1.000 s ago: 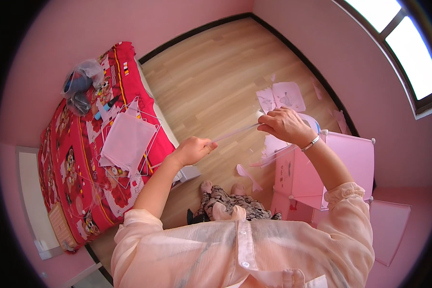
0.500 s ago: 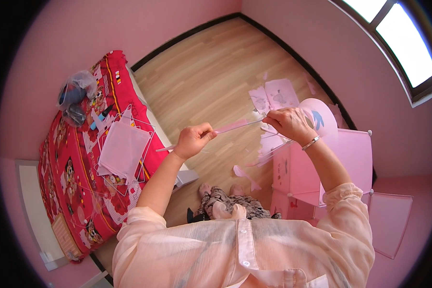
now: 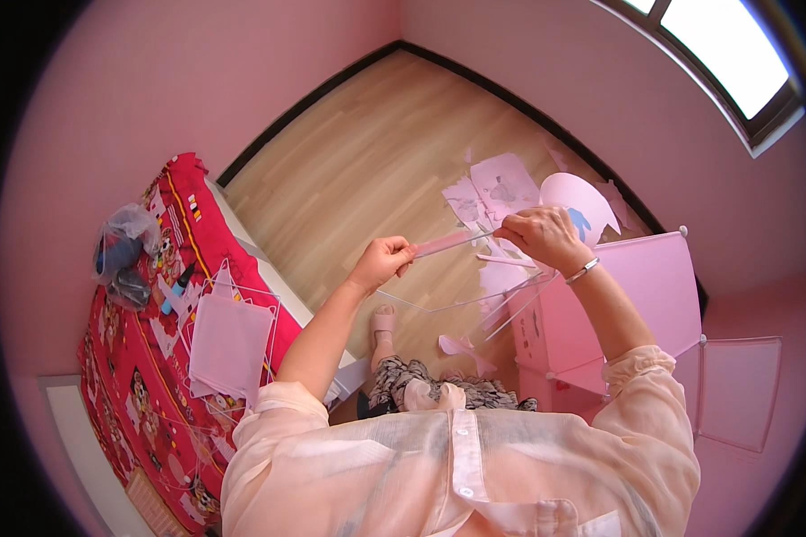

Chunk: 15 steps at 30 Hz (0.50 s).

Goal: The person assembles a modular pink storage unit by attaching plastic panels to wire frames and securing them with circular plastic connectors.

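Note:
In front of my chest I hold a thin white wire frame [image 3: 482,302] up off the floor. A strip of pink sheet [image 3: 443,242] runs along its upper edge, between my hands. My left hand [image 3: 385,266] is closed at the strip's left end, thumb and fingers pinched together. My right hand [image 3: 541,236], a bracelet on its wrist, is closed on the frame's edge at the other end. Its fingertips partly hide the grip. Below my hands the other wires of the frame slant down toward the pink cabinet.
Pink box-like cabinet panels [image 3: 645,285] stand at the right, beside torn pink sheets [image 3: 503,179] on the wooden floor [image 3: 349,152]. At the left is a bed with a red patterned cover [image 3: 125,394]. Stacked pink panels [image 3: 230,345] and a plastic bag [image 3: 124,251] lie on it.
The frame has turned in my hands, so its lower wires now show beneath them. My left hand has come slightly nearer the right one. The whole view has shifted a little.

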Each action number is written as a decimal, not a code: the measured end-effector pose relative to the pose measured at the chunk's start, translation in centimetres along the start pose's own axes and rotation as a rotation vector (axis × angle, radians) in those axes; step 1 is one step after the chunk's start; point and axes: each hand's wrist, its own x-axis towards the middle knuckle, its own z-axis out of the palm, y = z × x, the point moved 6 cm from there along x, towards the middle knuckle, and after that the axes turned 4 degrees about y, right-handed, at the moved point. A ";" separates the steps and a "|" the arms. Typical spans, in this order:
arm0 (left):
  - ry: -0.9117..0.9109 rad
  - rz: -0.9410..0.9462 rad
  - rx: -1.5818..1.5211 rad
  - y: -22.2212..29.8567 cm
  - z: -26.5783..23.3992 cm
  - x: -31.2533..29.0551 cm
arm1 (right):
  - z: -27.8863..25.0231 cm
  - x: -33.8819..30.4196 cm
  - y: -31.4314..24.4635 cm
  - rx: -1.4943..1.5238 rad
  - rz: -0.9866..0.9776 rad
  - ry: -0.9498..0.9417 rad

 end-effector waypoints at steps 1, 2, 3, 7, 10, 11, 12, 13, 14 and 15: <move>-0.030 0.000 0.001 0.0 -0.2 1.4 | 0.7 0.4 0.6 -0.015 -0.002 0.027; -0.066 -0.025 0.002 -0.2 -0.5 2.8 | 1.1 0.8 1.1 -0.031 -0.003 0.053; -0.098 -0.053 0.006 -0.4 -1.1 4.1 | 1.6 1.4 1.4 -0.043 0.023 0.051; -0.339 -0.188 0.060 -0.2 -3.7 8.0 | 3.4 4.4 1.7 -0.147 0.089 -0.043; -0.650 -0.410 -0.099 1.3 -4.6 9.2 | 4.0 6.7 1.0 -0.146 0.070 -0.029; -0.767 -0.464 -0.122 1.5 -4.7 9.8 | 4.0 7.4 0.8 -0.145 0.078 -0.028; -0.885 -0.523 -0.143 1.5 -4.9 10.1 | 4.2 8.1 0.6 -0.151 0.101 -0.031; -0.906 -0.534 -0.135 1.6 -5.2 10.8 | 4.2 8.8 0.2 -0.159 0.093 -0.021; -0.892 -0.567 -0.117 1.5 -5.6 11.4 | 4.4 9.3 -0.1 -0.167 0.085 -0.011; -0.881 -0.597 -0.098 1.5 -5.5 12.1 | 4.7 9.4 0.1 -0.177 0.110 -0.016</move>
